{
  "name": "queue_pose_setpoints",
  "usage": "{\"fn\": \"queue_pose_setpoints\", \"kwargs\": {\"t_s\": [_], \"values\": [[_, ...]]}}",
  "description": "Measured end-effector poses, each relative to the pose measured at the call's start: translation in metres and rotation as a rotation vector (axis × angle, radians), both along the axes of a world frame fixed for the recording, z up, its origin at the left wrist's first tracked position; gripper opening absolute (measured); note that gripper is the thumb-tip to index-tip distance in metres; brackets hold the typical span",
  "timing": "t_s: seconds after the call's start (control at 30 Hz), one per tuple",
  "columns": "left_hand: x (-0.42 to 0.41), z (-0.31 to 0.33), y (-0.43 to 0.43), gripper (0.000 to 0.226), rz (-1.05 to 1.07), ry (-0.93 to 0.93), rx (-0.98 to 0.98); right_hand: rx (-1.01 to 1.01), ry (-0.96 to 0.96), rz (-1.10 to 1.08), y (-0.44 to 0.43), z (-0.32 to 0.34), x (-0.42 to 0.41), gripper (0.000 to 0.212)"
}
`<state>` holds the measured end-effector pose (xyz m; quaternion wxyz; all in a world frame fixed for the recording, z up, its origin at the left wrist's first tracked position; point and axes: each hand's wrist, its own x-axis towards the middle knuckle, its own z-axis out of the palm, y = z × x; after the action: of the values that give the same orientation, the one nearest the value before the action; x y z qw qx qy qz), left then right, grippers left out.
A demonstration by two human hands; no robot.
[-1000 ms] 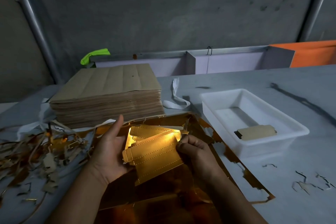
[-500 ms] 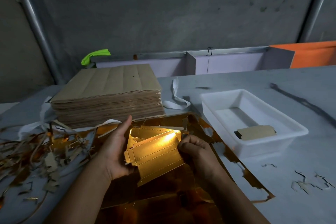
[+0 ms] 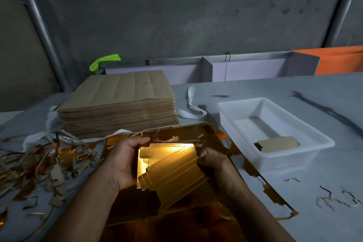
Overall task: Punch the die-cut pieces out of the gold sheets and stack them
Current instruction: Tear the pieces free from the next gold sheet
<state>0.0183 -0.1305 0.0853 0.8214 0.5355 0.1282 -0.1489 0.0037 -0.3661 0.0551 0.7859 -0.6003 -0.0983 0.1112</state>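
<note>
- Two gold pieces (image 3: 172, 171) at least lie fanned and out of line between the hands, above the punched gold sheet (image 3: 212, 133) on the table; squaring them roughly may crease or tear a perforated flap
- Left hand (image 3: 122, 161) curls its fingers over their top-left edge; right hand (image 3: 214, 163) pinches the right edge; a slack pinch could drop the tilted lower piece among the scraps (image 3: 49, 163)
- Half a second ago the left fingers stood straight; now they fold over the pieces; the lower piece tilts more
</note>
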Motion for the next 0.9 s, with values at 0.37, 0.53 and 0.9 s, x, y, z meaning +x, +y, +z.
{"fn": "queue_pose_setpoints", "kwargs": {"t_s": [0.37, 0.53, 0.9], "values": [[-0.002, -0.003, 0.003, 0.041, -0.046, 0.026, 0.001, 0.15, 0.139, -0.075, -0.01, -0.014, 0.004, 0.011], [-0.001, -0.004, 0.005, 0.042, -0.043, 0.028, 0.016, 0.246, 0.271, -0.12, -0.015, -0.022, 0.005, 0.014], [-0.004, -0.004, 0.001, 0.031, -0.058, 0.043, 0.043, 0.215, 0.238, -0.092, -0.017, -0.025, 0.006, 0.014]]}}
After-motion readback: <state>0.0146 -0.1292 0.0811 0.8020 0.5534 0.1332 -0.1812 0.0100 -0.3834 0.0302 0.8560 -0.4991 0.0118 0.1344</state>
